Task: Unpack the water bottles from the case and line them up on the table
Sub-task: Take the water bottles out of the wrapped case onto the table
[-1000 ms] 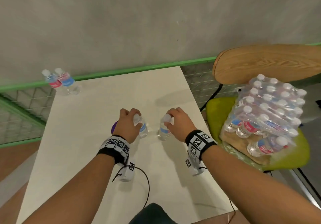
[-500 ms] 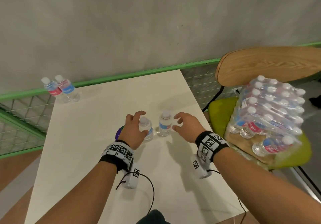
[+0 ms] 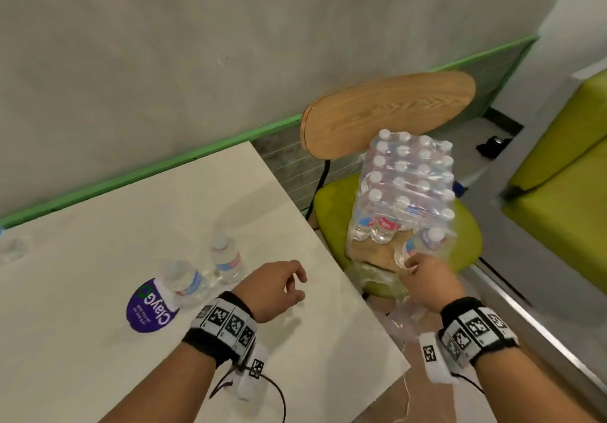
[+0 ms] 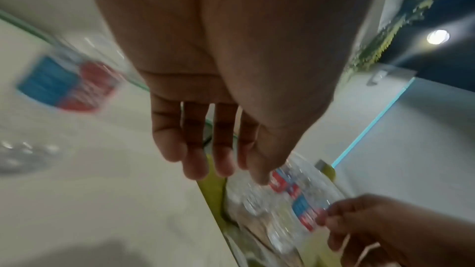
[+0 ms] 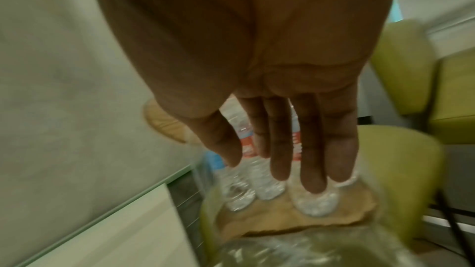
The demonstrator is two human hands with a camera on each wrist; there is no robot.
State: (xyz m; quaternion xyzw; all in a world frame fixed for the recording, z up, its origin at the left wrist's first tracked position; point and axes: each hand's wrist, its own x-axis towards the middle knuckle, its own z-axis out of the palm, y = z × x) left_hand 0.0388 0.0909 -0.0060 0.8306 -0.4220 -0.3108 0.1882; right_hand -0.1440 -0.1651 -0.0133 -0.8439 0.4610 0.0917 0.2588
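Two clear water bottles with blue-and-red labels, one (image 3: 182,283) nearer and one (image 3: 226,258) farther, stand side by side on the white table (image 3: 98,225). The plastic-wrapped case of bottles (image 3: 407,189) sits on a green chair right of the table. At its torn front a loose bottle (image 3: 418,247) leans out. My right hand (image 3: 412,266) reaches there with straight fingers (image 5: 313,170), their tips touching that bottle's base. My left hand (image 3: 295,286) hovers empty above the table's right part, with relaxed fingers (image 4: 195,161).
A purple round sticker (image 3: 151,306) lies on the table by the nearer bottle. The green chair seat (image 3: 466,235) has a wooden backrest (image 3: 387,110). Torn plastic wrap (image 3: 404,317) hangs between chair and table edge. A green bench (image 3: 565,173) stands at the right.
Both hands let go of the two bottles, which now stand on the table. My right hand moved right to the case on the chair. The left hand drifted right, and the view turned right.
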